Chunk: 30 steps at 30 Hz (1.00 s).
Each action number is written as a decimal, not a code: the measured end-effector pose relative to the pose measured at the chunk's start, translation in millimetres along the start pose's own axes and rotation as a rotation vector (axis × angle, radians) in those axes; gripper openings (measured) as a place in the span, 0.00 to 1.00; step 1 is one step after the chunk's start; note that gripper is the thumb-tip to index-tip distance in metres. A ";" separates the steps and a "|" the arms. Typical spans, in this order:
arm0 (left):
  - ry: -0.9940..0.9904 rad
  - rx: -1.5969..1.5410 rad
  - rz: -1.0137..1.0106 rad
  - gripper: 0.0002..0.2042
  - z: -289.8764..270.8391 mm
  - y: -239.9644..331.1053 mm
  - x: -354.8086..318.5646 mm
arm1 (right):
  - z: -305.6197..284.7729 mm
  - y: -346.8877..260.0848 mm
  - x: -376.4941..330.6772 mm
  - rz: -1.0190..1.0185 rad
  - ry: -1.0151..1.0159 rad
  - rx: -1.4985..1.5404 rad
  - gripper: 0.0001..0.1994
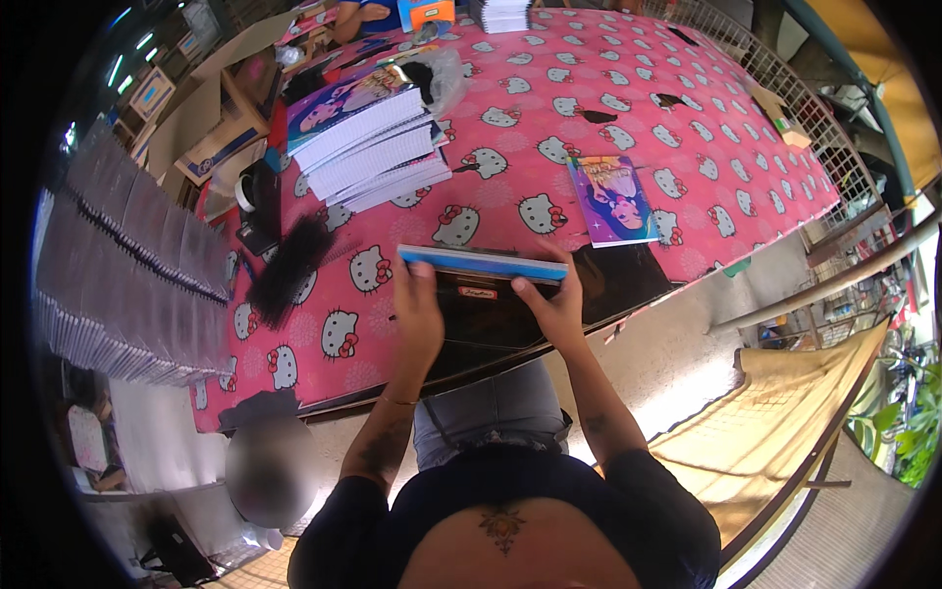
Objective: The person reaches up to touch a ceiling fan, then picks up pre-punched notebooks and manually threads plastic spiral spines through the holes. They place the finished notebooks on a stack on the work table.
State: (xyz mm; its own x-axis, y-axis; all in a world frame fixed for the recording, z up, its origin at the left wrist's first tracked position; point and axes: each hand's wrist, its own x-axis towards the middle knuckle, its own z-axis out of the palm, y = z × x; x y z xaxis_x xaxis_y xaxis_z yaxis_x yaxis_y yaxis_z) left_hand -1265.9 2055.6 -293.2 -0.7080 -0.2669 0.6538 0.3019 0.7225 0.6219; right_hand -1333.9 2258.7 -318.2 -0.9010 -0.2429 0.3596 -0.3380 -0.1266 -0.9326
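Between my two hands is a thin notebook [481,263], or a few pressed together, with a blue edge toward me; how many I cannot tell. My left hand [420,312] grips its left end, thumb on the near side. At the right end my right hand [552,306] holds it the same way. The notebook is over a dark glossy mat [491,339] at the table's front edge. Beyond my right hand lies a single notebook [613,201] with a purple and blue illustrated cover. A stack of white-paged notebooks [368,152] sits beyond my left hand.
A pink cartoon-cat cloth [530,128] covers the table. A black bristly bundle [289,270] and a dark tape dispenser [259,196] lie left. Tall stacks of spiral-bound books [128,270] line the left side, near cardboard boxes [216,128]. Another person's arm [365,14] shows at the far end.
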 end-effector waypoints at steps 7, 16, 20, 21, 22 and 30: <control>-0.137 0.601 -0.126 0.19 -80.2 -123.2 9.2 | -86.5 12.7 58.9 -0.179 0.071 -0.269 0.34; 0.158 0.891 0.007 0.08 -119.2 -184.2 22.9 | -179.0 93.6 72.8 0.060 -0.102 -1.427 0.35; 0.055 1.004 0.003 0.09 -131.8 -189.2 26.2 | -182.3 75.8 75.9 0.050 -0.083 -1.310 0.35; 0.045 0.948 0.007 0.10 -133.8 -187.3 27.9 | -176.0 61.3 79.6 0.078 -0.047 -1.219 0.34; 0.058 0.937 0.002 0.10 -136.7 -185.3 30.2 | -166.8 43.0 81.3 0.174 -0.012 -1.156 0.34; -0.034 0.385 0.061 0.11 -78.9 -52.1 29.8 | 28.1 -93.2 32.8 -0.671 -0.294 -0.802 0.14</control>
State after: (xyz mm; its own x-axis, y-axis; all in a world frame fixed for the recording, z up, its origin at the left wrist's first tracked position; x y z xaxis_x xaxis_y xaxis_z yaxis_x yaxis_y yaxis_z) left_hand -1252.4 1959.6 -272.1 -0.7188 -0.1996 0.6660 0.0871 0.9245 0.3711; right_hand -1324.3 2235.5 -218.6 -0.4020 -0.5927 0.6979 -0.9128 0.3197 -0.2542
